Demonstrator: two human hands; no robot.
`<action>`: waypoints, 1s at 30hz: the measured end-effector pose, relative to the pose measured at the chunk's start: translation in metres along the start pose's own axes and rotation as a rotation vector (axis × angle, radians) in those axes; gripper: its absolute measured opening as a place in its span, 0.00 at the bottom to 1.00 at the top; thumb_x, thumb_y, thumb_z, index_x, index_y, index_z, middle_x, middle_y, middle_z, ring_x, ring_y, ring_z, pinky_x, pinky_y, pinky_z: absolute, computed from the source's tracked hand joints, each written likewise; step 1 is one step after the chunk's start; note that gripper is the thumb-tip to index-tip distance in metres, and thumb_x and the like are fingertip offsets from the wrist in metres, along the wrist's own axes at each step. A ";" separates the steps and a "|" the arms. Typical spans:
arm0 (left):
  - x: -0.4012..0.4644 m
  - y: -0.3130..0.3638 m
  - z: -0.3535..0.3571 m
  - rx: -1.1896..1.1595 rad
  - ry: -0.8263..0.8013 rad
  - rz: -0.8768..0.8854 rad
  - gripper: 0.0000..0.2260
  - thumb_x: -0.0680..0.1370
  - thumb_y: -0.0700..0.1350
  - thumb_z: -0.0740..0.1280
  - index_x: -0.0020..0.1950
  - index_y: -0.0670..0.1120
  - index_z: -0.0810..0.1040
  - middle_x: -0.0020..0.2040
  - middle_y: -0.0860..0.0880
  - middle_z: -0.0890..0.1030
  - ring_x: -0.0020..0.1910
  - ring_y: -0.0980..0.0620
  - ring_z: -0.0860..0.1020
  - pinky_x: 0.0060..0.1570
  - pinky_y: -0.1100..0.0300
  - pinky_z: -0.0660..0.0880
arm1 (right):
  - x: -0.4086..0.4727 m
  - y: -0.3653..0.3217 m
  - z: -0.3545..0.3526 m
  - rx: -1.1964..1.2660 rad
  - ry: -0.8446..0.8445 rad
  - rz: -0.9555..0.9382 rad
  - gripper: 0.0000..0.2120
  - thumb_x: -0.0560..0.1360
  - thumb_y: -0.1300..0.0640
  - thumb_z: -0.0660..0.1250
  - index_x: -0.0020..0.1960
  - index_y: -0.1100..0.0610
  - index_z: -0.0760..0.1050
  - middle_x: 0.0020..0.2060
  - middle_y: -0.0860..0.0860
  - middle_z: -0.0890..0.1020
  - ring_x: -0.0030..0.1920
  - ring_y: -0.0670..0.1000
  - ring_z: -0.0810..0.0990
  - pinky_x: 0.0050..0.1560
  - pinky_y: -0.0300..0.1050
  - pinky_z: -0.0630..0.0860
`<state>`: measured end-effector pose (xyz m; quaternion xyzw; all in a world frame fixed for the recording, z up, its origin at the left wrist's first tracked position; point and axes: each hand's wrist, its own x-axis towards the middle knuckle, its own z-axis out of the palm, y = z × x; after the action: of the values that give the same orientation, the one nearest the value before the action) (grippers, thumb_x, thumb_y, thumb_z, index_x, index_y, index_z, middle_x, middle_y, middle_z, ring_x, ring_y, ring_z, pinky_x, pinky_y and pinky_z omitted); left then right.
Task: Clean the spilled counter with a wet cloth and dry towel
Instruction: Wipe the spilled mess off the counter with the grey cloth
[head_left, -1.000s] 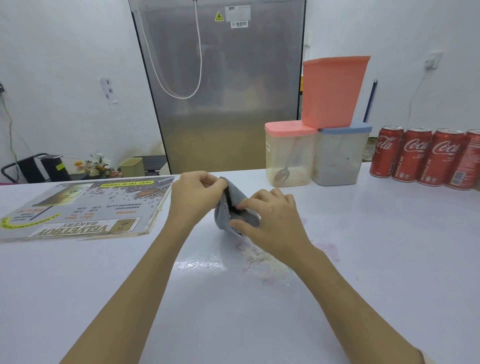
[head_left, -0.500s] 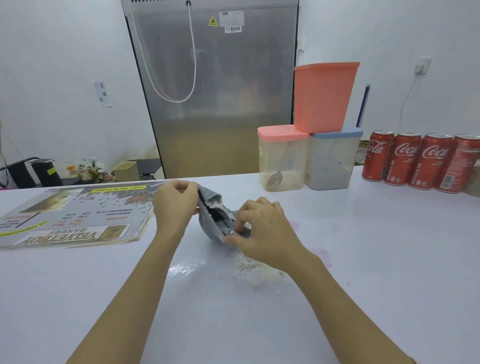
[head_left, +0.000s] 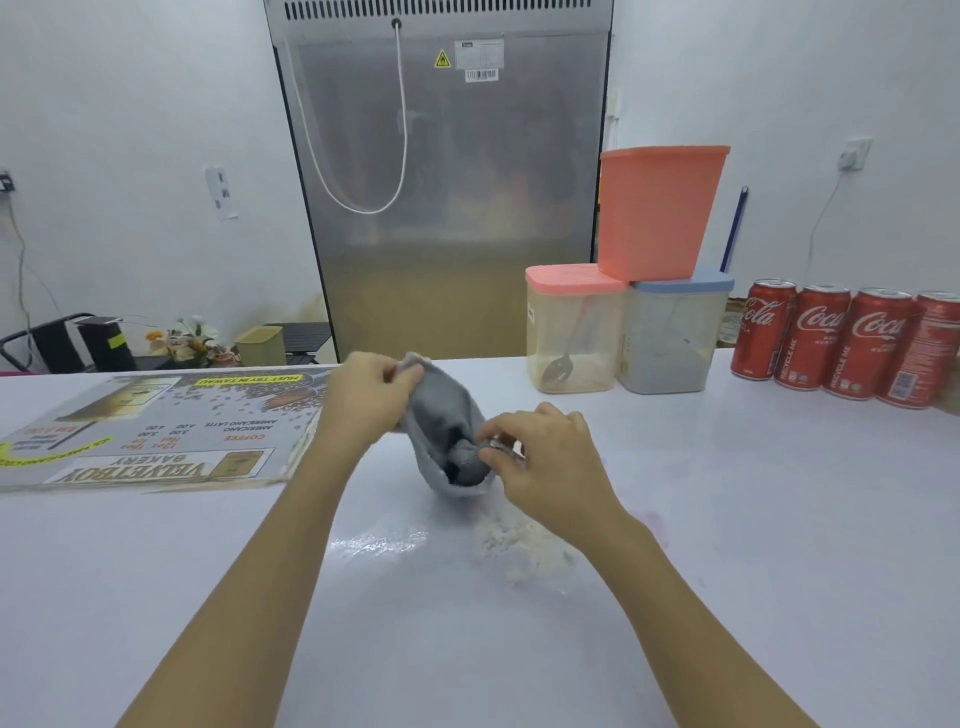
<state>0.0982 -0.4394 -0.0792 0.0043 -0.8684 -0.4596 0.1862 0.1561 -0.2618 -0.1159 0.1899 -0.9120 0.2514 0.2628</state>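
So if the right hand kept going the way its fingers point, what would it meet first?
The right hand points left and slightly away, already pinching the grey cloth. Beyond the cloth, the left hand would probably come next, though depth is unclear.

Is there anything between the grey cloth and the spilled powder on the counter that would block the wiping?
Nothing visible does. Both hands, left and right, hold the cloth just behind the powder. Only bare counter lies between them. A wet patch sits left of the powder.

Both hands pinch a grey cloth (head_left: 447, 426) above the counter (head_left: 779, 519): left hand (head_left: 371, 397) at ten o'clock, right hand (head_left: 545, 457) at four; spilled powder (head_left: 519, 545) at six.
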 end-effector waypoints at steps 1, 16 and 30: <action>0.004 0.003 -0.003 -0.098 0.056 -0.010 0.15 0.78 0.46 0.66 0.43 0.33 0.79 0.39 0.35 0.80 0.34 0.43 0.81 0.39 0.45 0.81 | 0.000 0.002 0.000 -0.021 -0.003 0.026 0.08 0.77 0.54 0.63 0.54 0.50 0.79 0.47 0.44 0.82 0.50 0.50 0.72 0.50 0.46 0.59; 0.031 0.053 -0.023 -0.942 0.145 -0.178 0.10 0.82 0.42 0.60 0.41 0.43 0.74 0.40 0.45 0.79 0.37 0.48 0.80 0.29 0.58 0.80 | 0.007 0.005 -0.010 0.008 -0.247 0.169 0.09 0.78 0.51 0.63 0.54 0.51 0.78 0.48 0.47 0.74 0.55 0.50 0.71 0.56 0.46 0.65; 0.052 0.066 -0.058 -1.083 0.256 -0.191 0.06 0.82 0.40 0.59 0.55 0.40 0.72 0.41 0.44 0.78 0.41 0.45 0.80 0.45 0.48 0.79 | 0.013 0.004 -0.033 0.397 -0.043 0.481 0.08 0.75 0.60 0.62 0.51 0.52 0.77 0.35 0.50 0.78 0.34 0.48 0.71 0.34 0.42 0.65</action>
<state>0.0796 -0.4573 0.0197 0.0426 -0.4747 -0.8503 0.2232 0.1565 -0.2427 -0.0852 0.0217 -0.8691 0.4755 0.1344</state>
